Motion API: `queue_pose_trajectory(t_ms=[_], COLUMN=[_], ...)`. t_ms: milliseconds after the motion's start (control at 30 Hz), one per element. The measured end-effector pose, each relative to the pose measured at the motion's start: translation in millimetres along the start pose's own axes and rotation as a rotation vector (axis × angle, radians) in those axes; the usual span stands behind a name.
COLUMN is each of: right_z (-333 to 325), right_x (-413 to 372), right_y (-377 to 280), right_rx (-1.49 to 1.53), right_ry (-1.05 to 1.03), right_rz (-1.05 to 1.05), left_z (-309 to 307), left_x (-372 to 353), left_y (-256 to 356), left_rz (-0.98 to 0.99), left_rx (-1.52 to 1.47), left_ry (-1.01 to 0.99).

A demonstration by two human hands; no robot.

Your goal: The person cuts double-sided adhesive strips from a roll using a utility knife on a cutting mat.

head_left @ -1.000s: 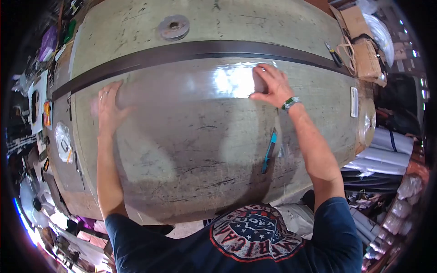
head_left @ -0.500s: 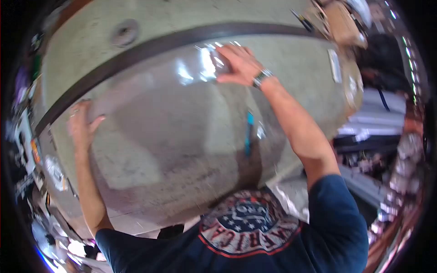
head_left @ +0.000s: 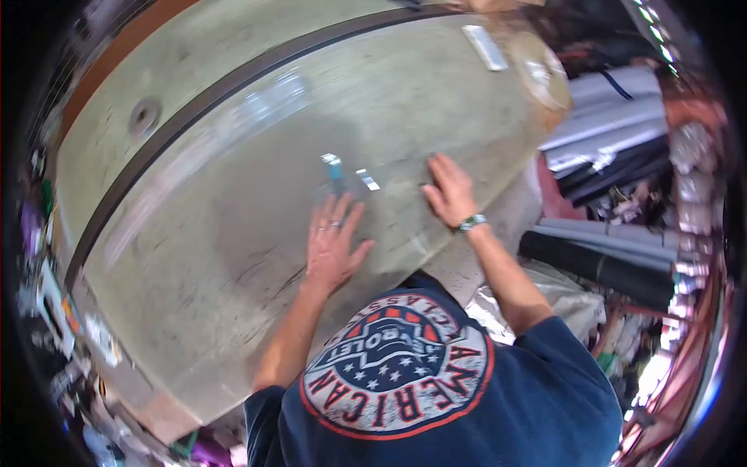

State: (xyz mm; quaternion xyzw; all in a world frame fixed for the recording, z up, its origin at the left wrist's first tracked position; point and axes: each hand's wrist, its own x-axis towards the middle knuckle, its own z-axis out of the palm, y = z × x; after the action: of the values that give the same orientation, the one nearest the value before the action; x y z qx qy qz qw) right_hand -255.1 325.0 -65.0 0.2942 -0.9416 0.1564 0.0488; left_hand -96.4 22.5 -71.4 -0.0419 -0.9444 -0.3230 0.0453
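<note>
**Both palms flat on the film, a blade by the fingertips**

We see the left hand [head_left: 333, 245] and the right hand [head_left: 449, 191] pressed flat on a sheet of clear film [head_left: 257, 109] that lies over the near half of the surface [head_left: 233, 39]. Each grip is wide, with the fingers spread and nothing held. The film shows mainly as glare and as a bright glint between the hands. We cannot trace all of its edges.

A blue knife [head_left: 334, 167] lies on the film just beyond the left fingertips. In our judgement this is the main hazard. If that hand slid forward it could meet the knife, and we cannot tell whether the blade is out. A nudged knife could also score the film. Uneven pressure from the two palms might crease or skew the sheet, and it looks slick enough to slip.

By our count there are two hands, one sheet of film and one knife. One dark strip [head_left: 194, 109] runs across the surface, and one round metal disc [head_left: 144, 117] lies beyond it. There is one ring on the left hand and one wristband [head_left: 471, 223] on the right wrist. Several rolls of material [head_left: 607, 117] are stacked off the right end, too overlapped for us to count.
</note>
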Motion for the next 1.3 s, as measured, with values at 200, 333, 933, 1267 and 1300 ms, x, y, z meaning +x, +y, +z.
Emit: queue_pose_trajectory(t_ms=[200, 333, 933, 1267, 1300], right_z=[13, 13, -122, -209, -214], right_x=[-32, -46, -35, -18, -20], right_y=[15, 23, 251, 382, 406], right_rx=[-0.082, -0.036, 0.667, 0.544, 0.501], right_ry=[-0.205, -0.189, -0.244, 0.23, 0.277], right_rz=[0.053, -0.008, 0.004, 0.372, 0.385], left_z=[2, -16, 205, 284, 288], left_x=[28, 33, 233, 351, 366], left_y=[-8, -34, 248, 314, 323], left_rz=[-0.112, -0.113, 0.014, 0.17, 0.175], left_rx=[0.309, 0.339, 0.039, -0.204, -0.219], left_ry=[-0.015, 0.021, 0.054, 0.048, 0.055])
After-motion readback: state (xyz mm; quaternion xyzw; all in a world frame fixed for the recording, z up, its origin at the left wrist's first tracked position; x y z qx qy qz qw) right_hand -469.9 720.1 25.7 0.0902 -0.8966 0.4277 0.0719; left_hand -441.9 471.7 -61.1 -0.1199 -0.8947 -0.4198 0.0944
